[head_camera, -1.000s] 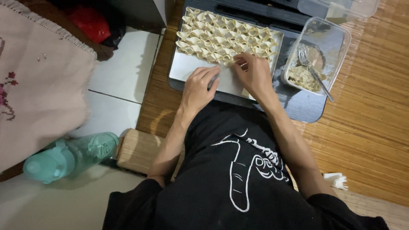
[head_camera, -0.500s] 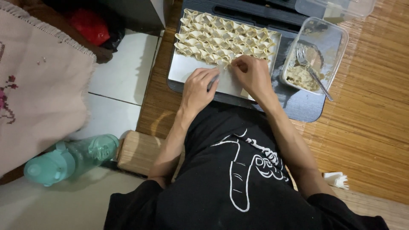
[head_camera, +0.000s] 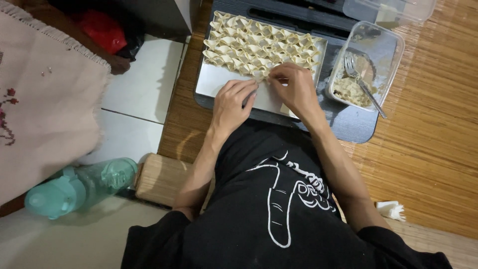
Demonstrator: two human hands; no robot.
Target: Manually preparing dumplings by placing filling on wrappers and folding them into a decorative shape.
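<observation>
A white tray (head_camera: 214, 82) holds several rows of folded pale dumplings (head_camera: 259, 47). Both my hands are over its near edge. My left hand (head_camera: 234, 102) and my right hand (head_camera: 294, 89) meet at one folded dumpling (head_camera: 260, 75) at the front of the rows, fingertips pinching it. The tray sits on a dark board (head_camera: 353, 127).
A clear plastic container (head_camera: 386, 47) with filling and a fork (head_camera: 363, 82) stands right of the tray. Another clear tub (head_camera: 388, 10) is at the top. A teal water bottle (head_camera: 79, 189) lies lower left by a wooden block (head_camera: 159, 177). A crumpled tissue (head_camera: 391, 209) is on the bamboo mat (head_camera: 433, 139).
Both hands have stayed at the tray's near edge, fingers shifting slightly on the dumpling. The view has drifted a little.
</observation>
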